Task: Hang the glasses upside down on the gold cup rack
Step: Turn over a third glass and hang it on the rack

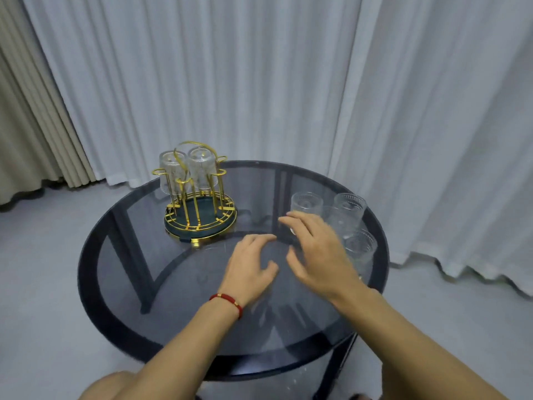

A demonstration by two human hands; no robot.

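Observation:
The gold cup rack (199, 217) with a dark green base stands at the back left of the round glass table (121, 284). Two clear glasses hang upside down on it, one on the left (170, 176) and one on the right (202, 170). Several upright ribbed glasses (350, 207) cluster at the table's right side. My right hand (320, 252) hovers open just in front of the nearest glass (305, 202), fingers spread, holding nothing. Over the table's middle, my left hand (249, 269), wearing a red bracelet, is open and empty.
White curtains hang close behind the table, and beige curtains hang at the far left. The table's dark rim and frame run around the glass top. A pale floor surrounds it.

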